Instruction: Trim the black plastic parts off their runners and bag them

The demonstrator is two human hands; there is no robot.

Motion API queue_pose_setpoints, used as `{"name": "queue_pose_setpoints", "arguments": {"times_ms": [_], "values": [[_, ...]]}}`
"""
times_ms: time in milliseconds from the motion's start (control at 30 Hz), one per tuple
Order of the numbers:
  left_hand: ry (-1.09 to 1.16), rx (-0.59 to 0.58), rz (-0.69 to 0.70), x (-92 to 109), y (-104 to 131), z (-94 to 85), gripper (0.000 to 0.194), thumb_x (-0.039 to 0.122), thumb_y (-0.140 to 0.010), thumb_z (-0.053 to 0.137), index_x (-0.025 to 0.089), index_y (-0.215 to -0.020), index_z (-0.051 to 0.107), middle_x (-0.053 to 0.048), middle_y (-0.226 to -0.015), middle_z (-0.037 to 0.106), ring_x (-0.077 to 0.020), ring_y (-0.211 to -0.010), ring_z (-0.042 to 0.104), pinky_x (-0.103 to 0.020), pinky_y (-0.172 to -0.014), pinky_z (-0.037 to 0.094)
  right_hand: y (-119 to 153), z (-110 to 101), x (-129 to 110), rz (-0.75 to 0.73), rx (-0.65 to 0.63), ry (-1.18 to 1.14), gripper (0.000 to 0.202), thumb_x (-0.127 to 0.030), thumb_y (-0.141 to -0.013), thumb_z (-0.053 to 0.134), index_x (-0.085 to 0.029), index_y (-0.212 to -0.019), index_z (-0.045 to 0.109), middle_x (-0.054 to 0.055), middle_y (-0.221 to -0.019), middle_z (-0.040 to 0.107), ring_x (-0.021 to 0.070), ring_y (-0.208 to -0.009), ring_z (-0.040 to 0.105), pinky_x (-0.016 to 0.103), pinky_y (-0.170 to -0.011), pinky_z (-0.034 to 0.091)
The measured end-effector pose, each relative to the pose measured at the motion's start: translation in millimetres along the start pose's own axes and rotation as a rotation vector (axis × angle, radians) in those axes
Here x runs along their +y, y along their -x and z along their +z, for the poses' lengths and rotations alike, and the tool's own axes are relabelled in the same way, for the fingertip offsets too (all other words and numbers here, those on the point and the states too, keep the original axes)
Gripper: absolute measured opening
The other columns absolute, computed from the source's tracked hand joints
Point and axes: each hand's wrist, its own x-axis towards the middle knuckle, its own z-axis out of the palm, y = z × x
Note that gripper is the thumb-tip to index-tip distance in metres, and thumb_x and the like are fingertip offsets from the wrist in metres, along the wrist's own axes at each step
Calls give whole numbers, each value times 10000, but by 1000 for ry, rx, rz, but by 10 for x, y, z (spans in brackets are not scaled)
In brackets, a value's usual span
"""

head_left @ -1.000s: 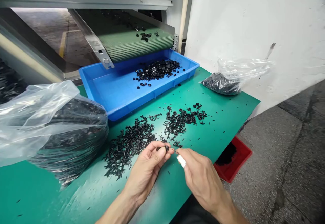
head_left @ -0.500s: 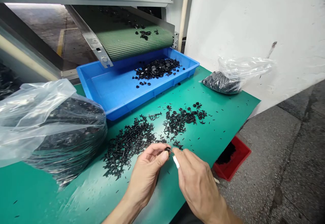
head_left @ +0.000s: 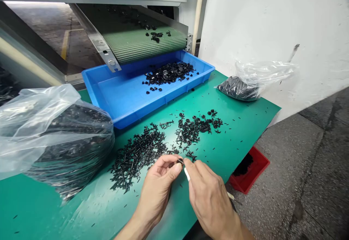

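Note:
Between thumb and fingers, my left hand pinches a small round black part. My right hand is closed on a thin tool with a white section, its tip at the black part. Just beyond my hands, a pile of black branched pieces lies on the green table. A smaller pile of black round and branched parts lies to its right. My right fingers hide much of the tool.
A blue tray with black parts sits below a green conveyor belt. Plastic bags of black pieces stand at the left and far right. A red bin is beside the table's right edge.
My right hand has shifted slightly left and down, turning a little with the tool. My left hand still pinches the black part, almost in the same place.

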Motion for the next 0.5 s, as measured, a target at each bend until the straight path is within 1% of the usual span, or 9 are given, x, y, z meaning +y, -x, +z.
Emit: {"name": "queue_pose_setpoints", "arguments": {"times_ms": [167,300,367,400,500], "values": [[-40,-1,15,2,8,-8,126,240,-744,773,212,-843,701,-12,-972,670,-146,-947,570,-234,-873,437,2,22,6,2,18,18,336,-54,-907,375,-121,-1167,577,72,-815,623,198,-721,618,296,-619,472],[-67,11,50,-18,5,-17,142,231,-729,782,217,-847,704,-16,-958,674,-155,-933,576,-244,-859,451,4,32,-46,19,9,29,329,-55,-894,399,-120,-1166,573,77,-822,631,200,-724,619,296,-619,460],[-89,27,79,-19,-8,-31,134,225,-712,793,217,-814,706,-17,-940,683,-163,-916,589,-253,-848,463,-26,15,-52,38,-12,6,304,-50,-886,403,-134,-1111,588,74,-819,638,200,-721,619,295,-616,445],[-114,32,89,-10,-17,-43,127,225,-704,798,214,-795,710,-22,-931,690,-171,-907,598,-260,-840,471,-55,0,-35,55,-48,-36,282,-45,-877,403,-152,-1048,600,61,-802,640,191,-702,614,287,-604,432],[-231,29,115,72,-58,-92,108,234,-703,796,201,-775,722,-44,-899,709,-189,-858,624,-274,-788,496,-186,-51,108,132,-267,-263,243,-26,-829,406,-200,-804,573,-14,-653,597,131,-570,549,240,-523,360]]}}
